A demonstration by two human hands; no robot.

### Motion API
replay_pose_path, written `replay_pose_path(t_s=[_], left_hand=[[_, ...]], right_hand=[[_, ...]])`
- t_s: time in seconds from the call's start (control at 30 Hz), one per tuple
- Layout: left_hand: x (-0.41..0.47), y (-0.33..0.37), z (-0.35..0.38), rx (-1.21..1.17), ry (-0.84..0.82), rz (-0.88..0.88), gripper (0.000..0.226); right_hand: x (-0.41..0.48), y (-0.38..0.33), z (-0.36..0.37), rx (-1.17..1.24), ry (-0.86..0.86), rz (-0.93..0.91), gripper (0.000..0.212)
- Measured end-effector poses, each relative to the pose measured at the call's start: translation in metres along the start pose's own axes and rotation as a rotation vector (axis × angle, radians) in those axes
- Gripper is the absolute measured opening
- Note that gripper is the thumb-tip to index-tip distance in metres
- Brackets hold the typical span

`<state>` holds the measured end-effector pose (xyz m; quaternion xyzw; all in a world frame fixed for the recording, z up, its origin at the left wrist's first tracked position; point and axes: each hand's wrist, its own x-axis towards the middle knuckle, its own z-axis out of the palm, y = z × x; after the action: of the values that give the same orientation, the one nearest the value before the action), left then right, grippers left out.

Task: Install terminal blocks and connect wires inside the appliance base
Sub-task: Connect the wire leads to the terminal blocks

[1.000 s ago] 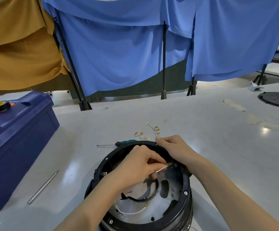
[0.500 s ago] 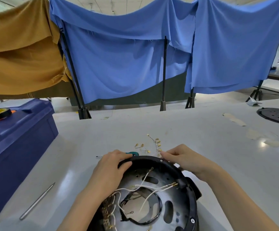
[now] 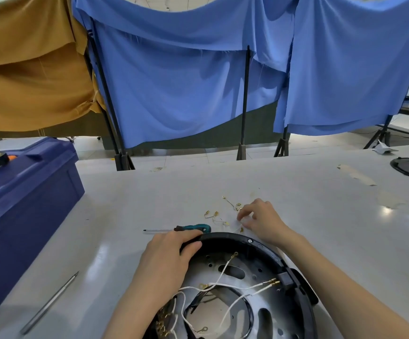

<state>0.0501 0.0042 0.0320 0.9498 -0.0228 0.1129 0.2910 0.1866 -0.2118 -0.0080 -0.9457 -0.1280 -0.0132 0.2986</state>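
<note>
A worker's left hand [image 3: 166, 260] clamps the far rim of the black appliance base [image 3: 259, 246], which sits at the table's [image 3: 296, 189] near edge with white wires [image 3: 225, 287] inside. The right hand [image 3: 262, 220] curls over loose brass terminals [image 3: 212, 214] just beyond the base; whether it pinches one is unclear.

We looked down at a white table [image 3: 296, 192]. Our left hand [image 3: 166, 260] gripped the far rim of a round black appliance base [image 3: 267, 250], and white wires [image 3: 223, 267] lay loose across its metal floor. Our right hand [image 3: 264, 218], fingers bent, reached among small brass terminals [image 3: 213, 214] scattered just beyond the rim; whether it pinched one, we could not tell. A teal-handled screwdriver [image 3: 193, 227] lay beside the left hand.
</note>
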Motion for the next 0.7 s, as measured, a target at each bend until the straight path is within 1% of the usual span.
replay_pose_path(t_s=[0.13,0.23,0.3,0.37,0.47,0.57,0.63,0.7], left_hand=[[0.000,0.000,0.001,0.002,0.005,0.001,0.030],[0.000,0.000,0.001,-0.001,0.004,0.001,0.030],[0.000,0.000,0.001,0.007,0.005,0.000,0.030],[0.000,0.001,0.001,0.012,0.004,0.001,0.030],[-0.001,0.001,0.000,0.013,-0.001,-0.002,0.030],[-0.001,0.001,0.000,0.019,-0.009,-0.008,0.030],[-0.001,0.002,0.000,0.024,-0.010,-0.010,0.031],[-0.001,0.003,0.000,0.024,-0.008,-0.008,0.031]], right_hand=[[0.003,0.002,0.002,-0.042,-0.007,-0.019,0.017],[0.002,0.004,0.000,-0.016,-0.032,-0.025,0.024],[-0.001,0.004,-0.004,0.040,-0.023,-0.027,0.033],[-0.005,0.002,-0.010,0.109,-0.011,-0.026,0.035],[-0.013,0.000,-0.024,0.187,-0.045,-0.039,0.028],[-0.020,-0.003,-0.041,0.319,-0.126,-0.034,0.026],[-0.024,-0.004,-0.048,0.339,-0.165,-0.029,0.019],[-0.026,-0.004,-0.051,0.350,-0.147,-0.020,0.012]])
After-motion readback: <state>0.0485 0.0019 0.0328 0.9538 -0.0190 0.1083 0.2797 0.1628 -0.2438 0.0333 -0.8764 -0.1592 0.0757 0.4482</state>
